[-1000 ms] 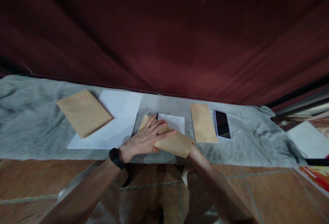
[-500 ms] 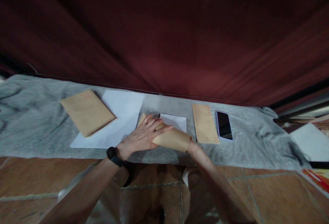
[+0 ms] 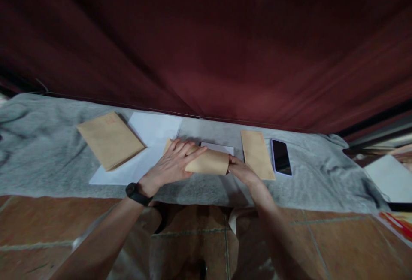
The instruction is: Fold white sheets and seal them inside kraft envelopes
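A brown paper envelope [image 3: 210, 162] is in front of me, its right end bulging open. My left hand [image 3: 175, 159] grips its left part from above, thumb along the near side and fingers over the far side. At the open right end is my right hand [image 3: 240, 169]; its fingertips are inside the mouth and hidden by the paper. Behind the envelope a small white paper [image 3: 219, 147] lies on the grey cloth, partly covered.
On the left, a stack of brown envelopes [image 3: 111, 140] overlaps white sheets [image 3: 156, 126]. To the right lie a single brown envelope [image 3: 257, 155] and a phone [image 3: 281, 157]. Grey cloth [image 3: 318, 173] covers the surface, with a dark red curtain [image 3: 206, 57] behind.
My right hand has drawn back to the right, out of the envelope as far as its fingers. The envelope and my left hand have shifted slightly left.
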Action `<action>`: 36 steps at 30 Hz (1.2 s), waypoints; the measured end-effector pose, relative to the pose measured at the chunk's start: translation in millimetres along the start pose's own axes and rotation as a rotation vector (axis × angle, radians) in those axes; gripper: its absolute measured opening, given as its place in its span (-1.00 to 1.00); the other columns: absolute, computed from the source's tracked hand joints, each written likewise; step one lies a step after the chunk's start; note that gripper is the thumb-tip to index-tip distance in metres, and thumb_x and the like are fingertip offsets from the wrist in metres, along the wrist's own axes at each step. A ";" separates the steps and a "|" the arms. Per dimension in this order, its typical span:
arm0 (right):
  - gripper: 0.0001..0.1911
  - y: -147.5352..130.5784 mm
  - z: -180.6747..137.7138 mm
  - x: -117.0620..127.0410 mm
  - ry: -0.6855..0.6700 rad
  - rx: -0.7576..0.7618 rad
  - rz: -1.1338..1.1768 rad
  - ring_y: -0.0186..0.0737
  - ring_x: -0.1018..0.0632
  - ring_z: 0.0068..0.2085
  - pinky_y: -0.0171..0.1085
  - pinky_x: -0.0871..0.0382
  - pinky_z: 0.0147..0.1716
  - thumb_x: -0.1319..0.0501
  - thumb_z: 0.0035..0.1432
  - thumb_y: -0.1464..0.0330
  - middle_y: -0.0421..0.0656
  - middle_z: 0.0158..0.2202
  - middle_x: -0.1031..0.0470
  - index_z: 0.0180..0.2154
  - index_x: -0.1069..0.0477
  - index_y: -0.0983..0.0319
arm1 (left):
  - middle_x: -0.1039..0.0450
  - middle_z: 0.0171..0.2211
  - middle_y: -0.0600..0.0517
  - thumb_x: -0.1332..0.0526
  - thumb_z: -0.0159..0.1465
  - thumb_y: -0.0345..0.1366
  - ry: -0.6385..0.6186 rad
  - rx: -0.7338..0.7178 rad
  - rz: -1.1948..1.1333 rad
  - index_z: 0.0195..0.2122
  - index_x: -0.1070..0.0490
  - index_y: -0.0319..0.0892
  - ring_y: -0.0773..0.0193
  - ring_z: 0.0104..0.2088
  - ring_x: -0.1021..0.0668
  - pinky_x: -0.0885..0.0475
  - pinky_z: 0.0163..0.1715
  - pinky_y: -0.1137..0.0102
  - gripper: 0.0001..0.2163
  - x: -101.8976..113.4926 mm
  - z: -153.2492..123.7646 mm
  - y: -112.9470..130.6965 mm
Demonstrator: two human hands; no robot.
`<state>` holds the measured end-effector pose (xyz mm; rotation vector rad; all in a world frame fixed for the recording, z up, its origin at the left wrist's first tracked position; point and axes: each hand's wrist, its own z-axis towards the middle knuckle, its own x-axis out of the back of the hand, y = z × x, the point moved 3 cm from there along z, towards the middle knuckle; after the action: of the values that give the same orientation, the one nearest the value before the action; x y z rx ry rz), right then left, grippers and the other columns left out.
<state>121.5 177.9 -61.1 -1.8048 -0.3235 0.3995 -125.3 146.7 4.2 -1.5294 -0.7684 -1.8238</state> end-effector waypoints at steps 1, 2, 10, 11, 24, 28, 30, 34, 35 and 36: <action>-0.75 -2.0 0.5 0.2 -0.011 -0.006 0.017 -0.25 -0.50 -0.38 -0.32 -0.37 -0.41 -0.34 -0.07 0.35 -0.23 -0.38 -0.60 -0.25 -0.60 0.19 | -0.26 0.23 -0.20 -0.37 0.19 -0.19 0.010 0.014 -0.003 0.48 0.06 -0.05 -0.10 0.21 -0.31 -0.09 0.30 -0.03 -0.12 -0.2 -1.3 -3.0; -0.73 -4.0 1.3 0.7 -0.014 -0.011 0.044 -0.26 -0.50 -0.38 -0.31 -0.38 -0.38 -0.35 -0.06 0.32 -0.22 -0.37 -0.61 -0.24 -0.60 0.19 | -0.27 0.22 -0.20 -0.36 0.20 -0.18 0.021 0.027 -0.007 0.48 0.06 -0.05 -0.10 0.21 -0.32 -0.08 0.31 -0.04 -0.13 -0.7 -2.7 -6.3; -0.63 -4.7 7.2 18.6 0.190 0.051 0.089 -0.14 -0.62 -0.15 -0.18 -0.46 -0.12 -0.39 0.03 0.11 -0.08 -0.16 -0.67 -0.16 -0.61 0.17 | -0.27 0.23 -0.22 -0.33 0.22 -0.01 0.049 0.154 -0.055 0.49 0.14 -0.06 -0.13 0.26 -0.30 -0.03 0.33 -0.08 -0.08 -13.1 -15.9 -38.1; -0.64 -3.0 8.8 21.5 0.229 0.066 0.056 -0.14 -0.62 -0.16 -0.17 -0.47 -0.13 -0.36 0.06 0.10 -0.08 -0.17 -0.67 -0.17 -0.60 0.17 | -0.27 0.23 -0.22 -0.33 0.21 0.01 0.043 0.172 -0.063 0.49 0.16 -0.06 -0.14 0.26 -0.29 -0.03 0.32 -0.08 -0.07 -14.4 -17.6 -42.1; -0.65 -1.8 11.2 20.1 0.565 0.368 -0.848 -0.01 -0.55 0.02 0.00 -0.41 0.13 -0.13 0.25 0.35 0.05 0.06 -0.52 0.04 -0.50 0.20 | -0.26 0.24 -0.20 -0.39 0.12 -0.04 -0.048 0.309 -0.100 0.49 0.20 -0.03 -0.18 0.26 -0.30 0.00 0.32 -0.10 0.02 -26.8 -33.4 -62.0; -0.69 -10.6 8.9 -0.7 0.452 0.439 -0.765 -0.08 -0.57 0.01 -0.10 -0.42 0.10 -0.07 0.36 0.29 -0.06 -0.05 -0.59 -0.01 -0.53 0.13 | -0.21 0.28 -0.22 -0.41 0.10 -0.03 -0.099 0.309 -0.103 0.49 0.19 -0.03 -0.21 0.29 -0.26 0.01 0.32 -0.10 0.04 -30.0 -32.5 -58.8; -0.69 -12.4 8.5 -15.5 0.368 0.460 -0.695 -0.12 -0.58 -0.01 -0.14 -0.42 0.06 -0.05 0.39 0.25 -0.10 -0.07 -0.60 -0.04 -0.54 0.11 | -0.21 0.27 -0.21 -0.41 0.10 -0.04 -0.109 0.304 -0.109 0.49 0.20 -0.04 -0.19 0.29 -0.26 0.02 0.33 -0.09 0.04 -29.2 -31.4 -56.3; -0.65 -9.9 11.7 -41.1 0.239 0.414 -0.610 -0.10 -0.58 -0.10 -0.14 -0.42 -0.02 -0.06 0.38 0.17 -0.07 -0.16 -0.61 -0.15 -0.57 0.18 | -0.26 0.23 -0.20 -0.39 0.13 -0.06 -0.092 0.309 -0.128 0.49 0.19 -0.05 -0.15 0.26 -0.29 0.00 0.32 -0.07 0.01 -24.6 -28.8 -52.5; -0.64 -9.1 12.8 -44.8 0.225 0.391 -0.588 -0.11 -0.58 -0.15 -0.15 -0.41 -0.06 -0.07 0.37 0.15 -0.08 -0.21 -0.61 -0.20 -0.58 0.19 | -0.28 0.21 -0.19 -0.39 0.13 -0.06 -0.084 0.303 -0.134 0.49 0.19 -0.05 -0.15 0.25 -0.31 -0.03 0.31 -0.07 0.00 -23.5 -27.8 -51.5; -0.64 -8.5 13.8 -47.2 0.213 0.366 -0.563 -0.12 -0.56 -0.20 -0.17 -0.41 -0.11 -0.08 0.36 0.14 -0.10 -0.26 -0.60 -0.25 -0.58 0.18 | -0.30 0.19 -0.19 -0.39 0.13 -0.07 -0.076 0.288 -0.142 0.49 0.19 -0.05 -0.14 0.23 -0.32 -0.07 0.29 -0.05 0.00 -22.5 -26.6 -50.3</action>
<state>72.9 172.3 -51.4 -1.3119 -0.5491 -0.1256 -177.8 160.2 -24.1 -1.3913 -1.1476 -1.6740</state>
